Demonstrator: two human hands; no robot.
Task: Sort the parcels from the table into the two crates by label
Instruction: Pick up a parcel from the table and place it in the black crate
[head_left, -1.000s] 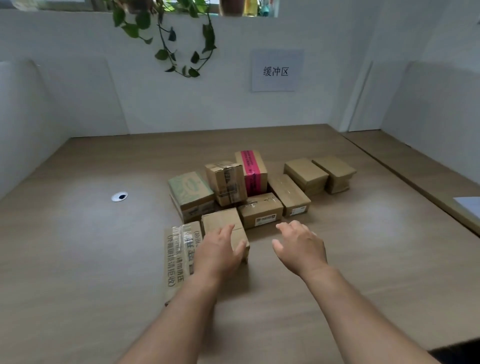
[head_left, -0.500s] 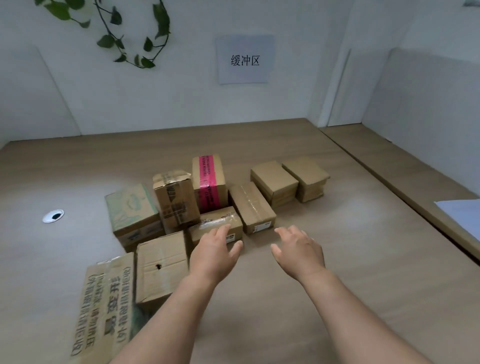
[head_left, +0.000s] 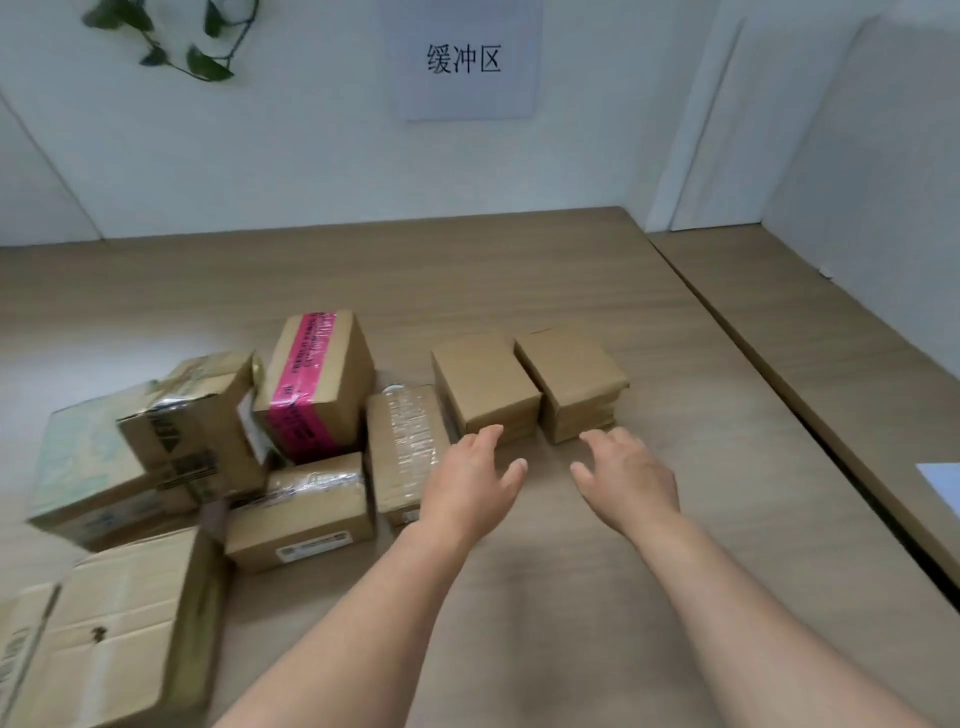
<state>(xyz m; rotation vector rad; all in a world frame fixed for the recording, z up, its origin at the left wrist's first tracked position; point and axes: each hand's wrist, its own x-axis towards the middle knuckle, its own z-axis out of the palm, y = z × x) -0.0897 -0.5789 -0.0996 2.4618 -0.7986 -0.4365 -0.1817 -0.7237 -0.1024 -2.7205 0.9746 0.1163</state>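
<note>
Both forearms extend from the 6 o'clock edge over the wooden desk (head_left: 597, 597). Nearest, at 8 o'clock, a large plain carton (head_left: 119, 639) lies flat, with a printed flat carton (head_left: 21, 654) partly cut off by the frame at its left.

The left hand (head_left: 470, 486) hovers palm down, its grip spread with fingers straight and holding nothing; its fingertips reach the near edge of the left small brown box (head_left: 483, 382), contact not determinable. The right hand (head_left: 631, 475) is likewise palm down, its grip spread and empty, fingertips just short of the right small brown box (head_left: 571, 371). These two boxes stand side by side, touching, at 12 o'clock from the hands.

At 9 o'clock from the left hand, a clear-taped parcel (head_left: 408, 447) lies lengthwise, partly under the left wrist. A low labelled parcel (head_left: 304, 512) lies next at 9 o'clock, with a white label on its near face.

Behind these, a pink-taped box (head_left: 317, 384) stands upright. At its left, a black-marked carton (head_left: 197, 431) sits tilted, resting on a green-printed box (head_left: 83, 467).

On the far wall, a white paper sign (head_left: 465, 60) reads 缓冲区; ivy leaves (head_left: 197, 57) hang at 11 o'clock. The crates are outside the view
</note>
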